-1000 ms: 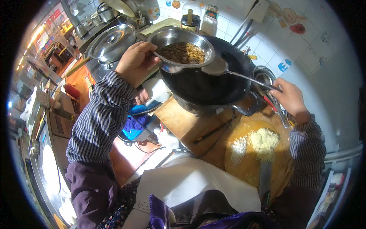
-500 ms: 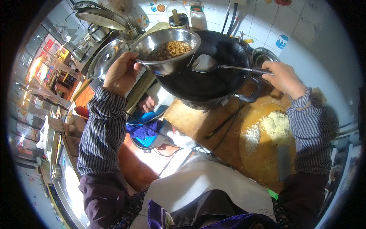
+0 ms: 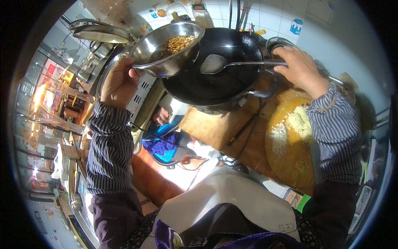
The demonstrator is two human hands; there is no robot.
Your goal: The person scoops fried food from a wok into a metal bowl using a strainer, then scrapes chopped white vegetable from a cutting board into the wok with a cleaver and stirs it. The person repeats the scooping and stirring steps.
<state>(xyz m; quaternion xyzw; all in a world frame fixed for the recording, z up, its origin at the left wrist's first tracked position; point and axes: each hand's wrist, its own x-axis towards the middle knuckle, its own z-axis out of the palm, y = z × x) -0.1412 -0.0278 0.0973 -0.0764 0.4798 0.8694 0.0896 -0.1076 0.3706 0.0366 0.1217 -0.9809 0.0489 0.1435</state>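
Observation:
My left hand (image 3: 118,85) is closed on the near left rim of a steel bowl (image 3: 176,62). The bowl tips slightly toward the black wok (image 3: 224,89) and overlaps its left edge. Dark liquid (image 3: 172,45) with golden-brown bits or bubbles on top is in the bowl. From the right, my right hand (image 3: 300,68) grips the dark handle of a metal ladle (image 3: 213,64). The ladle's scoop hangs over the wok, just right of the bowl, and catches bright light. Whether it holds anything I cannot tell.
A round wooden board (image 3: 290,159) carries pale yellow minced food (image 3: 300,122) and white bits, right of the wok. Pans (image 3: 101,33) are stacked at back left. A blue basin with purple cloth (image 3: 163,143) sits below. Cables cross the wooden surface.
The whole view has shifted slightly. My right hand lies further over the ladle's handle, and the scoop sits a little nearer the wok's middle. The bowl stays in my left hand.

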